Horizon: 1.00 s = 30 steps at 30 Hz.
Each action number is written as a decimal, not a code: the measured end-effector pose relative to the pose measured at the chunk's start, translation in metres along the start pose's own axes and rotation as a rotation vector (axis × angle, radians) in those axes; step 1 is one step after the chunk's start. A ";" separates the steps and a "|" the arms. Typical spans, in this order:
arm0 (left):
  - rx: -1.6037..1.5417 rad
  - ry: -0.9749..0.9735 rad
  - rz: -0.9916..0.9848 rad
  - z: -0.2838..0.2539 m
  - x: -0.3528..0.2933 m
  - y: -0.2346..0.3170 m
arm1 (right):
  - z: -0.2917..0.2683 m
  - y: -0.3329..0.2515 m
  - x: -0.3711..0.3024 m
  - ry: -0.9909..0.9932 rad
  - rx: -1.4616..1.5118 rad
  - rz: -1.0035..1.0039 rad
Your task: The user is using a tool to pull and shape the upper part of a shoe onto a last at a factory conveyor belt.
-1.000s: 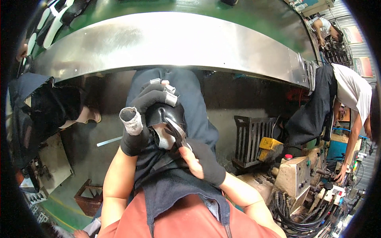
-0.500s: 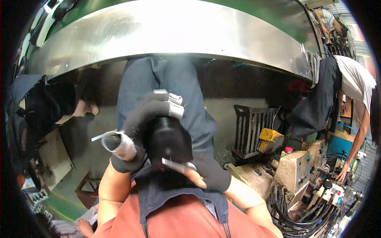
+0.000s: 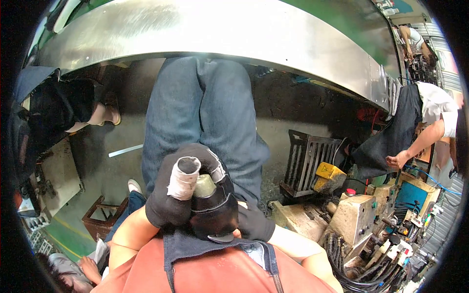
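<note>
While the salmon shirt (image 3: 210,266) is partly covered by a dark apron (image 3: 195,246), a black leather shoe upper (image 3: 213,215) is held between the two gloved hands, just above the apron's edge. Its left side and far end are clasped by the left hand (image 3: 168,202), whose fingers are curled around it; a white band (image 3: 181,181) is worn on one glove finger. A pale greenish block (image 3: 205,186) is seated in the end toward the knees. The right hand (image 3: 254,220) is placed against the right side; its fingers are mostly hidden, so its grip cannot be told. By its fingertip a small grey curved edge (image 3: 221,239) is seen, too little exposed to be identified.

Below and beyond, blue trousers (image 3: 200,107) are stretched under a shiny metal ledge (image 3: 220,31). On the floor, a white strip (image 3: 126,150) is left beside the trousers; to the right are placed a slatted metal rack (image 3: 308,163), a yellow box (image 3: 328,177) and a worn beige machine (image 3: 354,215), by which black hoses (image 3: 337,263) are bunched. Farther right, a co-worker in a white shirt (image 3: 437,105) is seen, one forearm extended over the machinery.
</note>
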<state>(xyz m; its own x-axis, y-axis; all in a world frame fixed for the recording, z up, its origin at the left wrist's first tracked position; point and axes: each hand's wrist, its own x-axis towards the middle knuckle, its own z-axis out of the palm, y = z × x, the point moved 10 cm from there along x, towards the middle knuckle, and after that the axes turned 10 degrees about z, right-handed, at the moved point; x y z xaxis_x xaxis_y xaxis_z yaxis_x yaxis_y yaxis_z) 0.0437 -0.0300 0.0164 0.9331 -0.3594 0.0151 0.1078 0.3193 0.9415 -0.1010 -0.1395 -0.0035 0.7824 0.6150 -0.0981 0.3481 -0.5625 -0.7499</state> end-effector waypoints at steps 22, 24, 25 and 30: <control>0.957 0.323 0.121 -0.048 0.011 -0.063 | -0.074 0.090 0.115 -0.024 0.975 0.787; 1.196 0.308 0.168 -0.040 0.007 -0.053 | -0.066 0.118 0.119 -0.023 1.215 0.862; 0.935 0.217 0.072 -0.057 0.011 -0.059 | -0.068 0.118 0.116 -0.080 1.200 0.811; 0.625 0.307 0.107 -0.056 -0.011 -0.079 | -0.088 0.116 0.118 -0.108 1.123 0.698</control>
<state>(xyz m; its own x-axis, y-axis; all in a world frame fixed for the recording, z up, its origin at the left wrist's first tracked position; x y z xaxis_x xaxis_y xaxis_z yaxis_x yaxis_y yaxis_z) 0.0446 -0.0021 -0.0766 0.9922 -0.0606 0.1091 -0.1211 -0.2574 0.9587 0.0774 -0.1813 -0.0444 0.5585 0.4555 -0.6933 -0.7617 -0.0495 -0.6461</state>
